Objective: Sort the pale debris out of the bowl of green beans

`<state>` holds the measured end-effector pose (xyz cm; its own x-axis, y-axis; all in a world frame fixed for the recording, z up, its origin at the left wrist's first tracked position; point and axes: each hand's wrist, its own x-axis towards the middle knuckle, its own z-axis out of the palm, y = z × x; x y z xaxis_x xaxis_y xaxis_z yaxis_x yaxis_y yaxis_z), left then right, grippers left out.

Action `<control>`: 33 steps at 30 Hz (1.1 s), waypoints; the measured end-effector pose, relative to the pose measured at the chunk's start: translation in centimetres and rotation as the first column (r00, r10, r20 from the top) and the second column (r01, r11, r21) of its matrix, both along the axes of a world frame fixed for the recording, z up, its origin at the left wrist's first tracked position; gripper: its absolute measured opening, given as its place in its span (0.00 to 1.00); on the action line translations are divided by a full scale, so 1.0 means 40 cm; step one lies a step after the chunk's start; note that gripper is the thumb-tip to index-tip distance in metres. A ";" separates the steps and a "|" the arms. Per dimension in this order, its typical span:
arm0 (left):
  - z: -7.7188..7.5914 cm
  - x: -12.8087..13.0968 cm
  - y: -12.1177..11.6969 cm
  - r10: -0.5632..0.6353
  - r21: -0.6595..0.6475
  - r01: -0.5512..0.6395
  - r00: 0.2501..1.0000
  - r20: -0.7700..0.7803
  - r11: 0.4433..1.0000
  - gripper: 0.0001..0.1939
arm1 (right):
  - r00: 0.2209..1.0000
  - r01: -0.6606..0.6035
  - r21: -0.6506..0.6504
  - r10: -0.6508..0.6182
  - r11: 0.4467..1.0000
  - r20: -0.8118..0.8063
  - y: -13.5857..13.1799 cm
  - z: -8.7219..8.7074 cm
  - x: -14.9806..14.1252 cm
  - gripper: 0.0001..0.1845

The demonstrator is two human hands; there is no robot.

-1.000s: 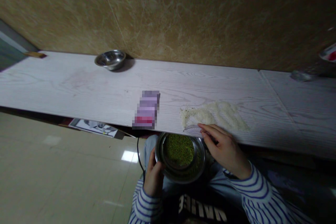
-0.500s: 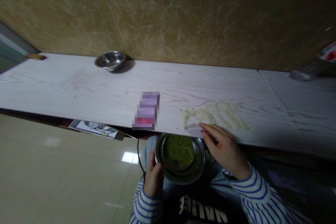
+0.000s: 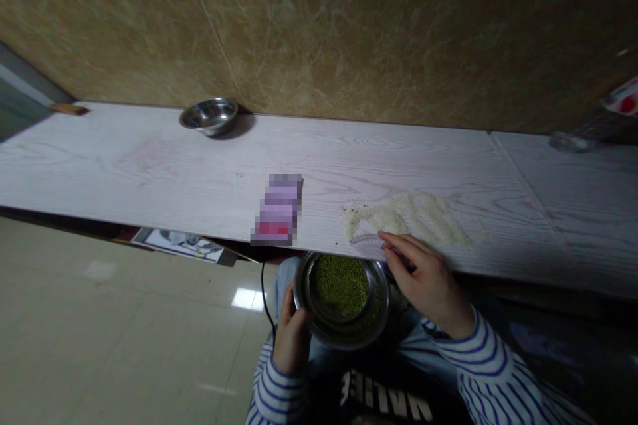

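Observation:
On my lap rests a steel bowl (image 3: 376, 329) holding a smaller dish of green mung beans (image 3: 341, 284). My left hand (image 3: 293, 339) is closed on the bowl's left rim, thumb on top. White rice grains (image 3: 423, 216) lie in a thin spread along the worktop's front edge, with dark specks at their left end. My right hand (image 3: 423, 279) reaches over the front edge beside the rice, index finger stretched out and its tip near a bare curved patch. The thumb sits just below, slightly apart; nothing shows between them.
A steel bowl (image 3: 209, 117) stands near the wall at the back left. A pixelated purple phone-shaped object (image 3: 276, 209) lies left of the rice. At the far right is a clear plastic bottle (image 3: 583, 136). A black cable (image 3: 264, 292) hangs beside my left knee.
A dark speck now lies left of the rice, where none showed a second ago. My right index finger has shifted very slightly; my left hand and the bowl stay put.

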<state>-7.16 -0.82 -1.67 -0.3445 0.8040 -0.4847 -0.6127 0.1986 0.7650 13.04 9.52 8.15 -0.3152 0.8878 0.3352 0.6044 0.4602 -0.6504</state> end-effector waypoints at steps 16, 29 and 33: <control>-0.002 0.000 -0.001 0.016 -0.017 -0.015 0.999 0.038 1.000 0.31 | 0.999 0.049 0.006 -0.049 0.999 0.012 0.012 -0.010 0.005 0.15; -0.015 -0.002 -0.010 -0.003 0.006 0.003 1.000 0.015 1.000 0.27 | 1.000 0.002 0.007 -0.002 1.000 -0.006 0.004 -0.002 -0.006 0.16; -0.012 -0.001 -0.009 0.011 0.001 -0.011 1.000 0.004 1.000 0.27 | 1.000 -0.004 0.012 0.004 1.000 -0.005 0.006 -0.005 -0.017 0.16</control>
